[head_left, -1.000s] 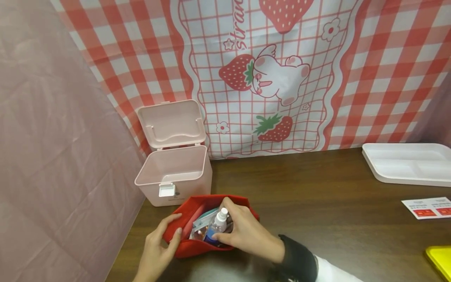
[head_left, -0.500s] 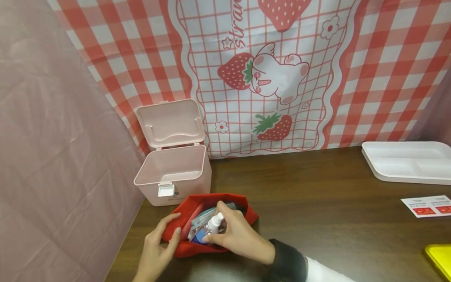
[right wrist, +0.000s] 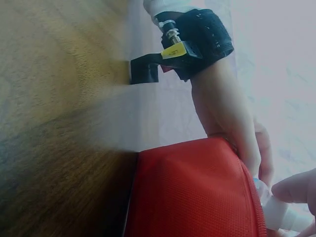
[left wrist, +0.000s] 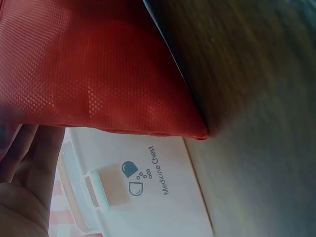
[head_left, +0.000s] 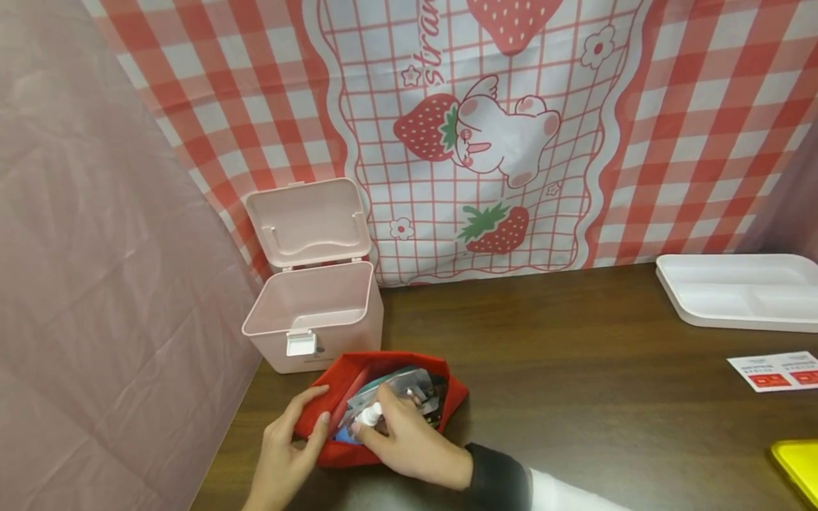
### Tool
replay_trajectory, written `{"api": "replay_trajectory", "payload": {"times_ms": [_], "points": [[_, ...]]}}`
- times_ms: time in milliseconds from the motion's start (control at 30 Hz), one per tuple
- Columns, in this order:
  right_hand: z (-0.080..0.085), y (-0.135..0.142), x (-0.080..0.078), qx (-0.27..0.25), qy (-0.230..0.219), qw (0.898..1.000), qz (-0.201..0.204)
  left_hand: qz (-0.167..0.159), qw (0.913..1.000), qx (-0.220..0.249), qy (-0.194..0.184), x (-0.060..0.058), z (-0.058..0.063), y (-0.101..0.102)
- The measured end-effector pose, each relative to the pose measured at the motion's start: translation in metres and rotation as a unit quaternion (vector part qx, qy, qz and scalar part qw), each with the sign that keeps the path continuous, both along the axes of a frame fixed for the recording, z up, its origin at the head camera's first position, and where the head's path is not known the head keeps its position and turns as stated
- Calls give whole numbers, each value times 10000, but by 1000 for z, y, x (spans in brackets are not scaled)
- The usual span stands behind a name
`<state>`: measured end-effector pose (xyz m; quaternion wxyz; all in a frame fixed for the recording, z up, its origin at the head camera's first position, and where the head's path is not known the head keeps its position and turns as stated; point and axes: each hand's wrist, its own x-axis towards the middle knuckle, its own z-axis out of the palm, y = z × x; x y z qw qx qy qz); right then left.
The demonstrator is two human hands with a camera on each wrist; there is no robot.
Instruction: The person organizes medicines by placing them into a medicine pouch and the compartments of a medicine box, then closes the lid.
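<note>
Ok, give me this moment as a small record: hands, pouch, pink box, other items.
Left hand: grips the left end of the red pouch
Right hand: in the pouch, pinching a white-topped bottle
Pouch: mouth open, clear packets inside
Pink box: lid up, front marked "Medicine Chest"
Far right: white divided tray, printed card, yellow object, all running out of frame

In a red pouch (head_left: 350,455) gripped by the left hand (head_left: 284,443), a white-topped bottle (head_left: 369,414) is held by the right hand (head_left: 414,441).
</note>
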<state>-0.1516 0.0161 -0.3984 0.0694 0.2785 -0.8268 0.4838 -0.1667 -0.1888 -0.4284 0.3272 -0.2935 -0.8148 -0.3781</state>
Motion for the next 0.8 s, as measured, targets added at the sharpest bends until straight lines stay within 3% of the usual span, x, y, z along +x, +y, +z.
{"api": "replay_trajectory", "payload": {"times_ms": [233, 367, 533, 700, 800], "points": [[2, 4, -4, 177, -114, 9996, 213, 43, 9998, 4, -192, 2, 2, 1], [5, 10, -6, 522, 159, 9983, 206, 78, 9999, -17, -154, 2, 3, 1], [7, 16, -9, 1137, 641, 9914, -85, 107, 9999, -10, -134, 2, 3, 0], [5, 19, -10, 1855, 1134, 9748, -493, 100, 9999, -2, -137, 1, 3, 0], [3, 20, -9, 2385, 1647, 9544, -713, 89, 9999, -2, -116, 1, 3, 0]]}}
